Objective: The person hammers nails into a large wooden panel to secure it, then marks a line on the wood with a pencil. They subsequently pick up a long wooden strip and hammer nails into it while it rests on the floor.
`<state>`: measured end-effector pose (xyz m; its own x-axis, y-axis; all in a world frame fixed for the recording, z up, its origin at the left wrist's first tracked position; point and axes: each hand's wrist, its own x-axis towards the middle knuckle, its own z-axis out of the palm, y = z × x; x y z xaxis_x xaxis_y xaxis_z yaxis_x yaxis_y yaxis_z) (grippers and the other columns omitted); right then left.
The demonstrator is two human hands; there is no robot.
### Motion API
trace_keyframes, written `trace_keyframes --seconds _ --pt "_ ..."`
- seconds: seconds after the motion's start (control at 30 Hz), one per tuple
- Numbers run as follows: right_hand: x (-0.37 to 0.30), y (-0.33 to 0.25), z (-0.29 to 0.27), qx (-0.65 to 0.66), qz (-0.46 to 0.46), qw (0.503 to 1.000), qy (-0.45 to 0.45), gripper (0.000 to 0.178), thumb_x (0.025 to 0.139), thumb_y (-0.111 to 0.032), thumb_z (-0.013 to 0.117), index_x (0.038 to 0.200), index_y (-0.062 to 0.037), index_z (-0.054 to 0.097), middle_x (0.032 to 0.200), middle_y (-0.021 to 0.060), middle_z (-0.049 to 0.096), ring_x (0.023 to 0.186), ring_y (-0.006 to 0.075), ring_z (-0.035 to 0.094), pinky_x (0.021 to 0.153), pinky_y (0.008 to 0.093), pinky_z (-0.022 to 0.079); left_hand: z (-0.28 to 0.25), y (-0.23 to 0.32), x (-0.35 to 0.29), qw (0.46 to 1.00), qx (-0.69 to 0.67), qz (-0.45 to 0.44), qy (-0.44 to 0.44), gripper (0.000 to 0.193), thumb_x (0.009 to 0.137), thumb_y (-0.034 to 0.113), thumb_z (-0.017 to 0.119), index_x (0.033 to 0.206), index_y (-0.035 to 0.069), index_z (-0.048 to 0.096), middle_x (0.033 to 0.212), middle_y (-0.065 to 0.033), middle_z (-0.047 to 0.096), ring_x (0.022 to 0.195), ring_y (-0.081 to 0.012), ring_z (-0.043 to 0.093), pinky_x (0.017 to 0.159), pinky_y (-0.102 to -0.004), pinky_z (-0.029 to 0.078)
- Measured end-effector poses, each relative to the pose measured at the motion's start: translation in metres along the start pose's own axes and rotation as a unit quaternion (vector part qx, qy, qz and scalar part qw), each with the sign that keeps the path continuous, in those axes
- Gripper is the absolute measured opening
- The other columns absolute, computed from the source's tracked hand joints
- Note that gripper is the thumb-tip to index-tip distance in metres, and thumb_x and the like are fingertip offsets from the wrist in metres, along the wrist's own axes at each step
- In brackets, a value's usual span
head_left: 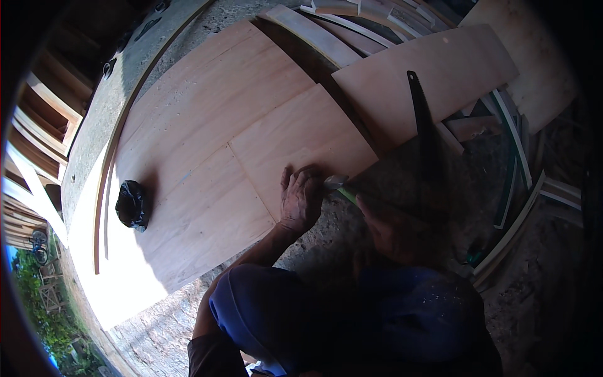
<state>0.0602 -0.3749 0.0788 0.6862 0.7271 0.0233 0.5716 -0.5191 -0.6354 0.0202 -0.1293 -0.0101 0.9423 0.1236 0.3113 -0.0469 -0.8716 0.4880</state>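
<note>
My right hand [391, 231], dim in the shade, is closed round the green handle of a hammer [335, 182]. The metal head lies right beside the fingers of my left hand [301, 200], by the near right edge of a large plywood panel [207, 125]. My left hand rests on that panel with its fingers bent. Its thumb side faces the hammer head, and whatever the fingertips pinch is too small or hidden to make out. Thin seams and small dots, perhaps nail heads, run across the panel.
A black plastic bag [132, 205] sits on the panel's left part. A handsaw [422, 110] lies across another plywood sheet [433, 75] at right. Curved wood strips [129, 107] border the left side; more offcuts [314, 34] pile up at the back. My blue-clad knees are close below.
</note>
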Motion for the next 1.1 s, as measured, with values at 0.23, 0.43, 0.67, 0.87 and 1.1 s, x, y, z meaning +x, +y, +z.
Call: trace_keyframes --seconds 0.23,0.43,0.67,0.87,1.1 --pt "-0.001 -0.003 -0.002 -0.036 0.01 0.999 -0.04 0.06 0.092 -0.013 0.062 0.15 -0.0206 0.047 0.091 0.0193 0.068 0.08 0.039 0.068 0.072 0.0501 0.055 -0.003 -0.003 0.001 1.0 -0.022 0.018 0.012 0.037 0.085 0.02 0.072 0.119 0.009 0.062 0.128 -0.0119 0.06 0.125 -0.0319 0.054 0.113 -0.0518 0.034" --pt "-0.006 -0.015 -0.017 -0.027 -0.062 0.995 0.074 0.059 0.091 -0.011 0.065 0.148 -0.0141 0.048 0.092 0.0173 0.066 0.078 0.0375 0.066 0.07 0.0458 0.054 -0.004 -0.008 0.002 0.997 -0.069 0.003 0.021 0.036 0.087 0.015 0.071 0.118 0.003 0.06 0.13 -0.0206 0.058 0.127 -0.041 0.053 0.103 -0.0469 0.046" --pt "-0.001 0.01 0.004 0.038 -0.008 0.999 -0.016 0.072 0.09 -0.015 0.069 0.154 -0.0085 0.037 0.097 0.0185 0.066 0.082 0.035 0.067 0.075 0.044 0.054 -0.001 -0.003 0.012 0.994 -0.11 0.022 0.017 0.032 0.089 0.007 0.058 0.12 -0.001 0.058 0.134 -0.0234 0.055 0.13 -0.0429 0.049 0.107 -0.0478 0.043" --pt "-0.017 0.016 0.018 -0.023 -0.063 0.997 0.034 0.069 0.09 -0.019 0.07 0.151 -0.0061 0.041 0.085 0.0161 0.066 0.074 0.0326 0.066 0.07 0.0418 0.056 -0.007 -0.006 0.003 0.996 -0.088 0.014 0.01 0.034 0.087 0.003 0.058 0.121 -0.002 0.056 0.133 -0.0252 0.055 0.129 -0.044 0.05 0.107 -0.0485 0.044" --pt "-0.005 0.013 0.014 -0.038 -0.125 0.979 0.157 0.064 0.091 -0.015 0.068 0.15 -0.0068 0.044 0.073 0.0115 0.061 0.059 0.0281 0.061 0.06 0.0392 0.053 -0.005 -0.004 0.01 0.995 -0.103 0.008 0.011 0.035 0.089 0.002 0.051 0.123 -0.005 0.053 0.135 -0.0271 0.052 0.129 -0.0457 0.049 0.109 -0.0489 0.042"
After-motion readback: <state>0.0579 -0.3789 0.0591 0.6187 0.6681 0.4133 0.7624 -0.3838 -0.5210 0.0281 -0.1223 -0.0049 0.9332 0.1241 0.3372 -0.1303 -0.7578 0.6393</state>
